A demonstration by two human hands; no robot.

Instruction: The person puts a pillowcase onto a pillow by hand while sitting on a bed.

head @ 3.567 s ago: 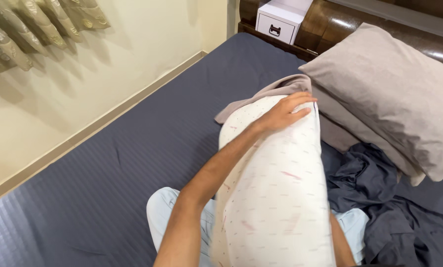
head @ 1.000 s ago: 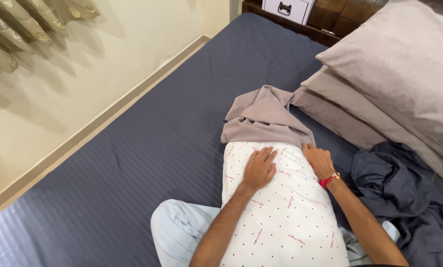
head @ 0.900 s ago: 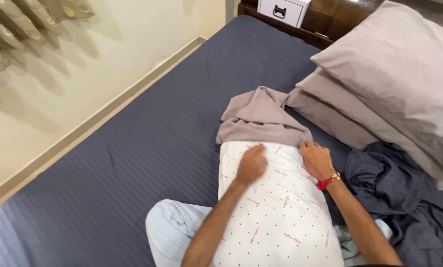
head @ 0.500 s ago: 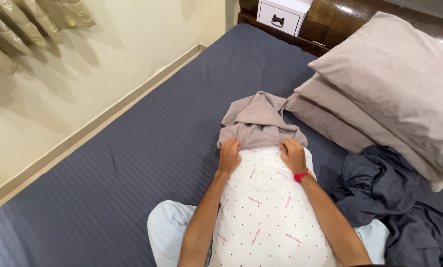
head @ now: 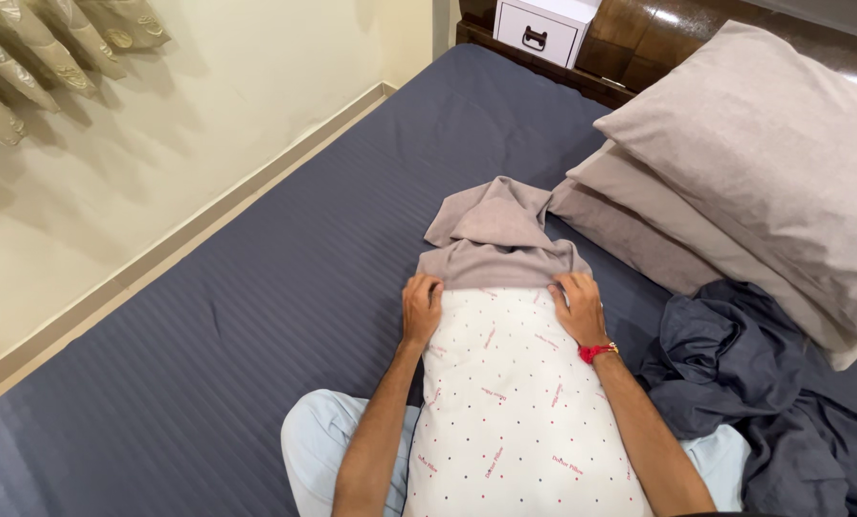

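Observation:
A white pillow [head: 519, 402] with small red and dark dots lies lengthwise on my lap, its far end toward the headboard. A taupe pillowcase [head: 500, 239] covers only that far end, bunched up beyond it. My left hand [head: 421, 306] grips the pillowcase's open edge at the pillow's left corner. My right hand [head: 578, 306], with a red band on the wrist, grips the same edge at the right corner.
Two taupe pillows [head: 764, 182] are stacked at the right by a dark wooden headboard [head: 658, 38]. A crumpled dark blue sheet [head: 773, 402] lies right of my lap. The dark blue striped mattress sheet [head: 237, 325] spreads left, a cream wall [head: 208, 105] beyond. A white box [head: 543, 29] stands at the top.
The pillow went from upright to lying flat on my lap. Both hands slid from the pillow's top surface to its far corners and closed on the pillowcase edge.

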